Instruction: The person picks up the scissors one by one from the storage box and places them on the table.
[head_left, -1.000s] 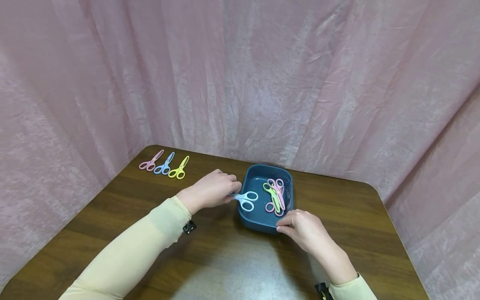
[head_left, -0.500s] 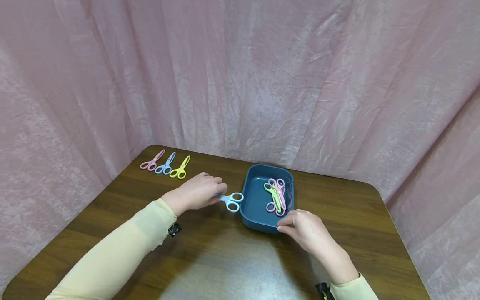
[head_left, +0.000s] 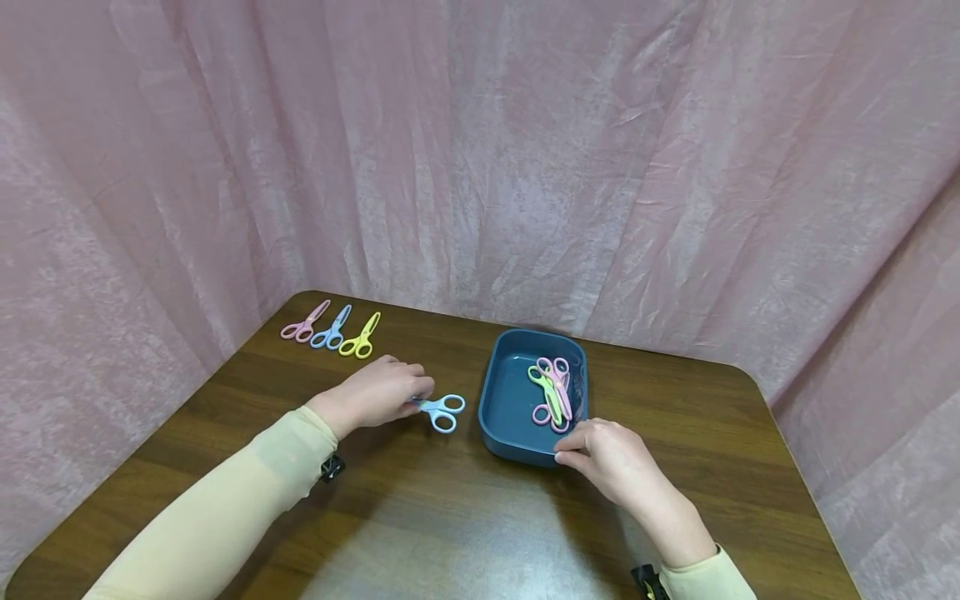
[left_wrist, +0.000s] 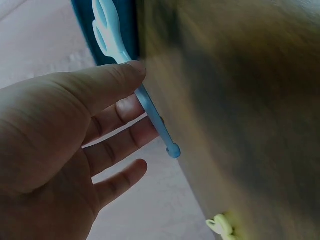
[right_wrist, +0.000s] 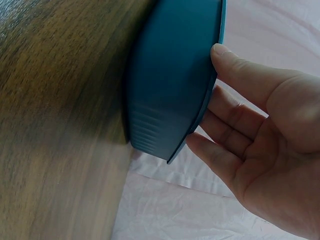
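Before pink velvet curtains (head_left: 480, 167), over a wood-grain table (head_left: 480, 533), pinching light-blue scissors (head_left: 432, 407) in the left hand (head_left: 375, 393), just left of a blue plastic box (head_left: 517, 454).

Thumb to nearest fingers, clamped on the blades, little finger apart, with handle loops toward the box; cannot tell whether touching the table. Best to hold blades closed, pinch firmly near the pivot against swinging, and clear the box wall with the loops. Bracing the near rim, toward its right corner, with right hand (head_left: 611, 458) clamped thumb-to-fingers; best done lightly, without tipping. Farther out, with pink scissors (head_left: 561, 398) over lime-green scissors (head_left: 549, 400) inside, toward the right wall, and with rose-pink scissors (head_left: 307, 322), mid-blue scissors (head_left: 333, 331) and yellow scissors (head_left: 362, 337) in a row at far left.
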